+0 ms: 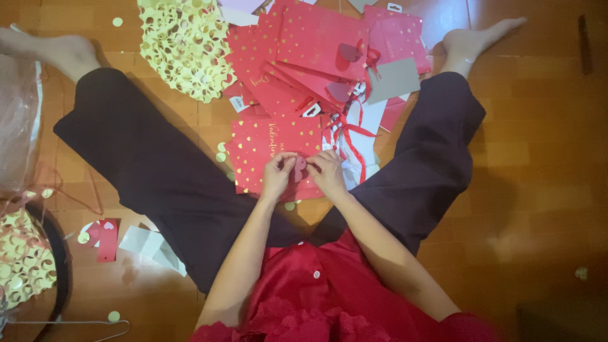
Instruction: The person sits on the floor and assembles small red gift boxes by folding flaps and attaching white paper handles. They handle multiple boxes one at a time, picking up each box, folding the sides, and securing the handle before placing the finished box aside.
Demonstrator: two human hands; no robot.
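Head camera looks down at a person seated on the wooden floor [538,190]. Both the left hand [277,174] and right hand [326,172] are pinched together on a small pink heart tag [299,168], mid-frame, over a red gift bag [266,149] with gold hearts. It looks like tag fitting; steady fingertip alignment seems needed. More red bags [316,44] pile at upper centre; punched yellow paper [183,44] lies upper left.

heart tag [299,168] half hidden by fingers [285,166]
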